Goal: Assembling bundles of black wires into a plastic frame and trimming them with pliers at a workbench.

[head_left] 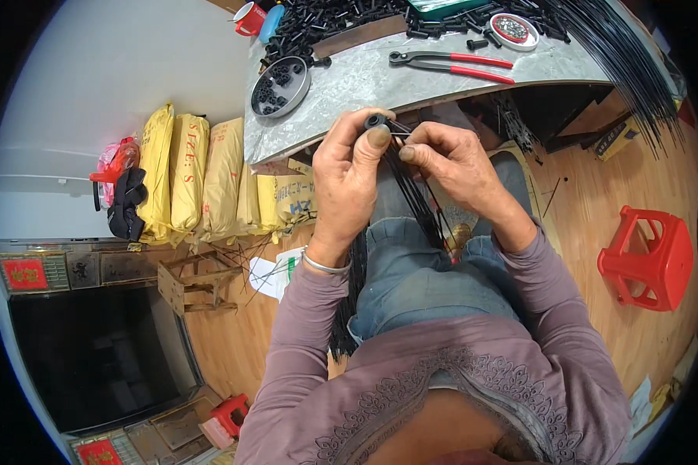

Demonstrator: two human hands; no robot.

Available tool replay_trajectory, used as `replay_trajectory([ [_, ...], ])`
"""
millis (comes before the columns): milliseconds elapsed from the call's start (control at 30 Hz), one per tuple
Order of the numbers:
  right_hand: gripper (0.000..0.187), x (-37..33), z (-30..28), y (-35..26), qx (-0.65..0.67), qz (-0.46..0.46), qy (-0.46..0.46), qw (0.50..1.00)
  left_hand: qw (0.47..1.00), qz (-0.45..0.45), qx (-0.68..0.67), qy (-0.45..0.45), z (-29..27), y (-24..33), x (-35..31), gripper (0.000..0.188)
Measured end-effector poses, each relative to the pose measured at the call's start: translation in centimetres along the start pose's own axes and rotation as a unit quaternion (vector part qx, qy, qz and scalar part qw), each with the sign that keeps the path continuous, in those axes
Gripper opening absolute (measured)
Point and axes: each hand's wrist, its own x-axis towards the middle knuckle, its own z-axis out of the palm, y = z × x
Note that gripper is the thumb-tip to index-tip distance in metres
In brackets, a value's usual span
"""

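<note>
Just off the table's front edge, my left hand [347,172] pinches a small black round part [375,121] with a hole in its end, between thumb and fingers. Close beside it on the right, my right hand [457,164] has thumb and forefinger pressed together on a thin dark strand [401,134] that reaches toward the black part. A bundle of thin black strands [417,198] hangs below the hands, over my lap. How the strands join the black part is partly hidden by my fingers.
On the grey table [349,97] lie red-handled pincers [454,65], a round dish of small black pieces [281,87], a white lid-like dish [513,32] and a heap of black parts [333,23]. Long black strands [620,54] overhang the right edge. A red stool [647,260] stands right; yellow sacks [188,174] left.
</note>
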Motion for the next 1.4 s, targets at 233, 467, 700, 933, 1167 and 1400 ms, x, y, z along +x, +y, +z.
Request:
replay_trajectory([
  [233,0.017,-0.4,0.0,-1.1,-0.004,0.025,-0.017,1.000,0.998,-0.025,-0.040,-0.030,-0.1,0.3,-0.2,0.032],
  [467,0.016,-0.1,-0.6,-1.7,0.042,0.066,-0.086,0.993,0.989,-0.073,-0.107,-0.070,-0.2,-0.1,-0.2,0.036],
  [700,0.014,-0.2,-0.6,-1.9,0.042,0.061,-0.087,0.993,0.975,-0.057,-0.153,-0.151,-0.6,-0.3,0.4,0.036],
  [933,0.012,0.0,-0.3,-2.4,-0.024,0.036,-0.061,0.997,0.974,-0.025,-0.224,0.002,0.9,-1.2,-0.5,0.034],
  [1167,0.028,1.7,1.2,-4.6,-0.206,-0.229,0.063,0.949,0.942,-0.049,-0.329,0.050,0.8,-1.4,-1.4,0.036],
  [1400,0.013,1.9,2.3,-4.4,-0.068,-0.079,-0.014,0.994,0.950,-0.050,-0.306,0.039,0.4,-1.7,-2.2,0.037],
])
